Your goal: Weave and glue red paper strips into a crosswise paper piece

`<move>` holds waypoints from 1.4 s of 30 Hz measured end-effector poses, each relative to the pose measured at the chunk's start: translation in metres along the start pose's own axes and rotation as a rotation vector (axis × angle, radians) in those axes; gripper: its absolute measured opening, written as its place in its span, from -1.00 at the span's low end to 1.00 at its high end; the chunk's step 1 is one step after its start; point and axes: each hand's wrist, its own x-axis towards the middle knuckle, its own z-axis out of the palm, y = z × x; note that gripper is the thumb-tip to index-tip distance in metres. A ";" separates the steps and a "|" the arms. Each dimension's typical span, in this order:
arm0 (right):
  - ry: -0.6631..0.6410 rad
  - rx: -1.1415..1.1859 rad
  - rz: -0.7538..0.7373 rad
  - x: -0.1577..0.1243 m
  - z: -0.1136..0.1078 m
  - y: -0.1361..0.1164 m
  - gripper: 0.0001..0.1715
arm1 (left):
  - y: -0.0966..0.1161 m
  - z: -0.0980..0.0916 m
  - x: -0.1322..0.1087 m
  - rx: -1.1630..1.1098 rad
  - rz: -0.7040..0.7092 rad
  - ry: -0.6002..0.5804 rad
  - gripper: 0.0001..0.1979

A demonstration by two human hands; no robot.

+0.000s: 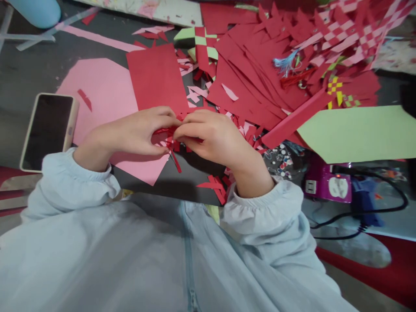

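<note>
My left hand (143,130) and my right hand (214,136) meet above the near edge of the dark table. Their fingers are closed around small red paper strips (176,161), one of which hangs down toward me. My fingers hide most of the piece, so its full shape cannot be made out. Under my left hand lies a large pink paper sheet (100,82). Just beyond both hands is a flat red paper sheet (157,78). Red paper scraps (216,188) lie near my right wrist.
A phone (48,130) lies at the left. Beyond my right hand are stacked red sheets (250,73), woven pink-and-red paper pieces (338,30) and a blue tassel (286,63). Right of them are a green paper sheet (360,132), a purple box (328,184) and a black cable (386,211).
</note>
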 end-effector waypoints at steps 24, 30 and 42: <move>0.103 0.113 -0.055 -0.001 -0.013 0.005 -0.79 | -0.003 0.000 0.000 -0.047 -0.015 0.000 -0.57; 0.125 0.130 -0.124 -0.003 -0.022 0.002 -0.76 | -0.003 -0.002 0.001 -0.088 -0.054 -0.002 -0.56; 0.023 -0.019 -0.115 -0.004 -0.012 0.000 -0.67 | 0.002 -0.008 0.001 -0.199 -0.118 0.020 -0.62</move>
